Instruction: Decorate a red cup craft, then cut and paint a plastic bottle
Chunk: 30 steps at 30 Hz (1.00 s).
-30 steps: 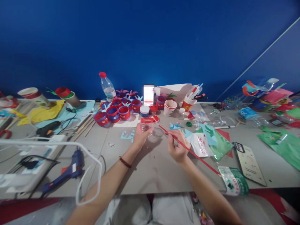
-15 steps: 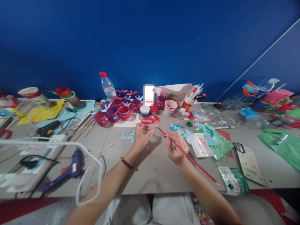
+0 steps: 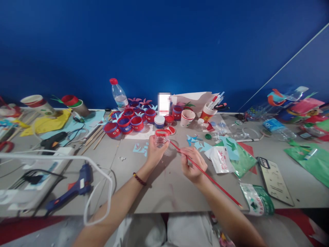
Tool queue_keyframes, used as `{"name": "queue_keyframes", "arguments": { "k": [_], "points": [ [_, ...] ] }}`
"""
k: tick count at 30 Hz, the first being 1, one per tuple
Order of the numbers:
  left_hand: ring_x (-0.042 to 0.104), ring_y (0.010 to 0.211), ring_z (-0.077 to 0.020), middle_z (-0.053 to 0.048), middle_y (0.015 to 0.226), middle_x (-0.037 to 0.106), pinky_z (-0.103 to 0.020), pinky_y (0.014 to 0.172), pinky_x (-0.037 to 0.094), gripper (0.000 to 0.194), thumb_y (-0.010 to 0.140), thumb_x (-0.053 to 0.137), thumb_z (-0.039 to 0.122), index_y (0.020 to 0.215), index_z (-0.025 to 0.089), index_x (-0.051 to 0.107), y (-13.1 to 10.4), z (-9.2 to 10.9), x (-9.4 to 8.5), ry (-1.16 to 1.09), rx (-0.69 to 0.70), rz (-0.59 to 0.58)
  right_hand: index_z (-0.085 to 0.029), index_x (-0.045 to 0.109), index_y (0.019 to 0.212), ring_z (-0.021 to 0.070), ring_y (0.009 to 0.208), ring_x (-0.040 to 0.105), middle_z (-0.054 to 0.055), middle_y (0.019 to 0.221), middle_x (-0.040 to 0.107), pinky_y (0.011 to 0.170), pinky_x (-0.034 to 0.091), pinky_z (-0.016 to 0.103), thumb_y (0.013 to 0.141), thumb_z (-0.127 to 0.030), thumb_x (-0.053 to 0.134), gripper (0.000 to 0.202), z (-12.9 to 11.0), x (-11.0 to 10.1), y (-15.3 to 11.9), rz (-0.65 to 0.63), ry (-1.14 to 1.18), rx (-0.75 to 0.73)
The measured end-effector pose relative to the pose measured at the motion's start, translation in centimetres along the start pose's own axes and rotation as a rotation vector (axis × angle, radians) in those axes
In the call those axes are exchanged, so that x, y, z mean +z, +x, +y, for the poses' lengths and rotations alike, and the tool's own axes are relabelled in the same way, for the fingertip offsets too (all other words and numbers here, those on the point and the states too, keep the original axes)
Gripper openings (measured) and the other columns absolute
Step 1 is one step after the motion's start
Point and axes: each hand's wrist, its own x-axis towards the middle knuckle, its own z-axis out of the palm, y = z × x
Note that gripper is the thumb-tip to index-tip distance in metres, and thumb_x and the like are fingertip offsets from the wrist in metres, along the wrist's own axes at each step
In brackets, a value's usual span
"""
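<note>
My left hand (image 3: 156,151) is wrapped around a clear plastic cup, apparently a cut bottle piece (image 3: 161,138), with red paint along its upper rim. In my right hand (image 3: 193,165), a long thin red paintbrush (image 3: 216,183) is pinched near its front. The brush tip is at the cup's right side; whether it touches cannot be made out. Just behind the cup are a lid with red paint (image 3: 170,130), an open pot of red paint (image 3: 169,119) and a white-lidded jar (image 3: 159,121).
Several red-and-blue painted cups with eyes (image 3: 125,125) stand at the back left. A blue glue gun (image 3: 79,185) and a white cable (image 3: 109,199) lie to the left. To the right are paper cups (image 3: 187,118), a white packet (image 3: 221,159) and a phone (image 3: 276,180).
The brush tip has moved slightly left, closer to the cup's side. My left hand keeps its hold on the cup with hardly any movement.
</note>
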Motion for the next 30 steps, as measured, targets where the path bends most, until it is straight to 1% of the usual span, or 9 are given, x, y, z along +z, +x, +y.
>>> {"name": "queue_keyframes", "arguments": {
  "k": [3,6,10,15,21,26,30],
  "points": [
    [0.062,0.083,-0.0166,-0.002,0.090,0.062,-0.031,0.076,0.049,0.038,0.067,0.076,0.029,0.093,0.022,0.049,0.0,-0.2,0.0,-0.023,0.005,0.003,-0.019,0.063,0.101,0.0193,0.074,0.068,0.007,0.079,0.070,0.063,0.058,0.033,0.080,0.001,0.054,0.030,-0.3,0.1,0.1,0.017,0.045,0.019],
    [0.062,0.082,-0.0167,-0.002,0.089,0.062,-0.033,0.077,0.049,0.039,0.067,0.076,0.027,0.094,0.022,0.048,0.1,-0.6,0.1,0.016,0.013,0.000,-0.020,0.063,0.100,0.0189,0.072,0.068,0.007,0.078,0.069,0.062,0.058,0.032,0.082,-0.001,0.053,0.027,-0.6,0.2,0.4,0.038,0.052,0.023],
    [0.064,0.084,-0.0170,-0.003,0.093,0.063,-0.034,0.080,0.050,0.039,0.069,0.075,0.028,0.095,0.022,0.048,0.1,-0.6,0.1,0.023,0.005,-0.023,-0.021,0.063,0.098,0.0188,0.071,0.068,0.006,0.077,0.069,0.062,0.057,0.032,0.084,-0.004,0.052,0.024,-0.7,0.1,0.7,0.035,0.008,0.040],
    [0.064,0.082,-0.0157,-0.002,0.089,0.061,-0.032,0.076,0.050,0.038,0.068,0.076,0.029,0.093,0.021,0.049,0.2,-0.2,0.1,-0.026,0.008,-0.017,-0.021,0.062,0.097,0.0185,0.072,0.069,0.005,0.077,0.070,0.065,0.058,0.032,0.084,-0.004,0.053,0.023,-0.4,-0.1,0.8,0.022,-0.059,0.048],
    [0.063,0.079,-0.0148,-0.002,0.086,0.062,-0.031,0.073,0.050,0.036,0.069,0.075,0.032,0.091,0.020,0.050,0.6,-0.4,0.1,-0.049,0.005,-0.025,-0.020,0.062,0.096,0.0181,0.071,0.069,0.005,0.077,0.071,0.066,0.058,0.032,0.085,-0.006,0.053,0.021,-0.3,-0.3,1.1,0.033,-0.078,0.047],
    [0.062,0.074,-0.0149,-0.002,0.084,0.064,-0.028,0.066,0.049,0.035,0.067,0.074,0.031,0.092,0.019,0.053,0.6,0.8,0.1,-0.051,-0.014,-0.003,-0.021,0.061,0.096,0.0187,0.070,0.069,0.004,0.077,0.071,0.066,0.058,0.033,0.086,-0.007,0.052,0.020,-0.1,-0.4,1.2,0.037,-0.090,0.040],
    [0.061,0.072,-0.0138,-0.001,0.082,0.064,-0.027,0.067,0.048,0.036,0.065,0.074,0.031,0.093,0.019,0.055,0.5,1.7,0.0,-0.111,-0.029,-0.041,-0.021,0.060,0.096,0.0190,0.072,0.069,0.005,0.077,0.070,0.067,0.058,0.033,0.086,-0.006,0.052,0.020,0.4,-0.6,1.0,0.032,-0.097,0.047]
  ]
}}
